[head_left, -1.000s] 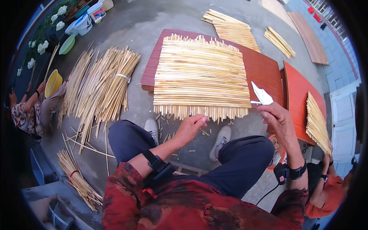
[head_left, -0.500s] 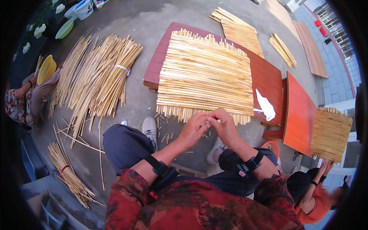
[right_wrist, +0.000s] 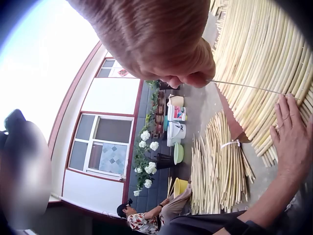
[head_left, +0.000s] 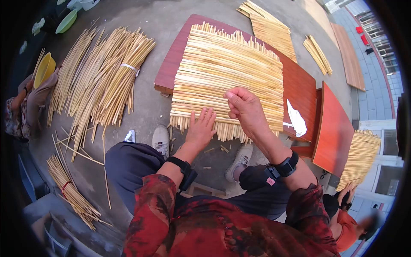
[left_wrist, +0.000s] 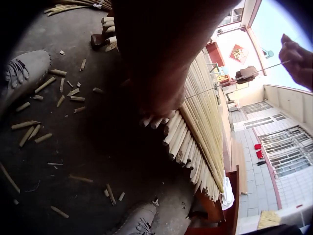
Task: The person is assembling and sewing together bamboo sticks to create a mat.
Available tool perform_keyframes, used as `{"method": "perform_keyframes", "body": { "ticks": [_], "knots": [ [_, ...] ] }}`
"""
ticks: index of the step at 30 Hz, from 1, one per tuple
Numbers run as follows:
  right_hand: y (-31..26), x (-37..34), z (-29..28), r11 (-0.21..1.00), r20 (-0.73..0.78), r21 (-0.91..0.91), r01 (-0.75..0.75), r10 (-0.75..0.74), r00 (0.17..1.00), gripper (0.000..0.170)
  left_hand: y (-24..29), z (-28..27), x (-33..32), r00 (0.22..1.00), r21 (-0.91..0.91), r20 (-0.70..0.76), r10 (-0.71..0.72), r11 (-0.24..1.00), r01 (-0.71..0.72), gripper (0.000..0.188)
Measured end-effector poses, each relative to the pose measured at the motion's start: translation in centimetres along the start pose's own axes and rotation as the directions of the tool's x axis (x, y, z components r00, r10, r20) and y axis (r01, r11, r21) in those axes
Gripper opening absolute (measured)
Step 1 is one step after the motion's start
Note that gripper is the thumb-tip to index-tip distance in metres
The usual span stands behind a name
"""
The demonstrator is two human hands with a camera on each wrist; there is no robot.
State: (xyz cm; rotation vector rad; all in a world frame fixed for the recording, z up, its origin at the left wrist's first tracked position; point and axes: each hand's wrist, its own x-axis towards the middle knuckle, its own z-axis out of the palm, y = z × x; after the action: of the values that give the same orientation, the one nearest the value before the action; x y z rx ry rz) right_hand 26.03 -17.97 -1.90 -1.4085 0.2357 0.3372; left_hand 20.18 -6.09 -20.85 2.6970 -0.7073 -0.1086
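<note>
Whereas the left hand (head_left: pixel 200 130) and right hand (head_left: pixel 246 109) are shown together half a second earlier, they are now separated. The left is laid, fingers extended, on the near part of the stalk mat (head_left: pixel 231 68), which is supported on the red table (head_left: pixel 173 62). A thread (right_wrist: pixel 249 86) is pinched in the raised right and drawn taut toward the left.

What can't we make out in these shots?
Pinched end of the thread: right wrist view, hidden by the right hand.
Fingertips of the left hand: left wrist view, blocked by the hand itself.
Tabletop under the stick mat: head view, covered by the mat.
Thread's full path: head view, too thin to follow.
Upper shoe: left wrist view, cut by left edge.
</note>
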Motion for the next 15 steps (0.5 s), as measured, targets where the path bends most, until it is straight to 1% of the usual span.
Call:
{"method": "perform_keyframes", "body": {
  "ticks": [1,3,5,7,8,9,10,11,12,13,14,15],
  "knots": [
    [-2.0,0.2,0.6,0.999,0.02,0.046,0.03,-0.031,0.999,0.012,-0.1,0.3,0.0,1.0,0.033,-0.01,0.022,0.999,-0.021,0.064],
    [-7.2,-0.3,2.4,0.986,0.058,0.109,0.128,-0.135,0.989,0.012,0.0,0.2,0.0,1.0,0.035,-0.009,0.02,0.999,-0.02,0.064],
    [-11.0,-0.3,2.0,0.963,0.138,0.167,0.211,-0.235,0.962,0.014,0.0,-0.2,0.0,1.0,0.044,-0.014,0.027,0.999,-0.026,0.065],
    [-13.4,-1.2,1.3,0.94,0.111,0.061,0.335,-0.34,0.934,0.015,0.0,-0.7,0.0,1.0,-0.052,0.018,0.011,0.999,-0.01,0.062],
    [-13.3,-1.0,0.4,0.941,0.074,0.035,0.338,-0.339,0.938,0.014,0.0,-0.7,-0.2,1.0,-0.053,0.012,0.008,0.999,-0.007,0.062],
    [-13.5,-0.9,-0.4,0.938,0.078,0.029,0.345,-0.346,0.935,0.014,-0.1,-0.7,-0.3,0.995,-0.141,-0.095,-0.026,0.99,0.013,0.053],
    [-13.4,-0.7,-1.6,0.915,-0.057,-0.147,0.376,-0.387,0.92,0.014,-0.1,-0.7,-0.5,0.979,-0.232,-0.191,-0.069,0.972,0.024,0.044],
    [-13.0,-0.5,-2.8,0.871,-0.181,-0.32,0.373,-0.443,0.878,0.014,-0.2,-0.7,-0.8,0.978,-0.234,-0.196,-0.07,0.972,0.022,0.044],
    [-12.1,-0.3,-3.9,0.844,-0.194,-0.44,0.307,-0.423,0.885,0.014,-0.4,-1.0,-1.6,0.939,-0.472,-0.191,-0.286,0.866,0.168,0.034],
    [-10.7,0.2,-5.0,0.799,-0.208,-0.551,0.24,-0.411,0.888,0.014,-0.9,-1.2,-2.0,0.865,-0.677,-0.138,-0.483,0.683,0.273,0.026],
    [-8.5,0.6,-5.3,0.781,-0.175,-0.601,0.166,-0.331,0.927,0.015,-1.9,0.4,-2.6,0.763,-0.811,0.022,-0.646,0.435,0.391,0.023],
    [-5.8,0.7,-5.5,0.751,-0.148,-0.653,0.095,-0.25,0.957,0.016,-2.5,1.9,-3.2,0.638,-0.877,0.211,-0.74,0.145,0.458,0.024]
  ]
}}
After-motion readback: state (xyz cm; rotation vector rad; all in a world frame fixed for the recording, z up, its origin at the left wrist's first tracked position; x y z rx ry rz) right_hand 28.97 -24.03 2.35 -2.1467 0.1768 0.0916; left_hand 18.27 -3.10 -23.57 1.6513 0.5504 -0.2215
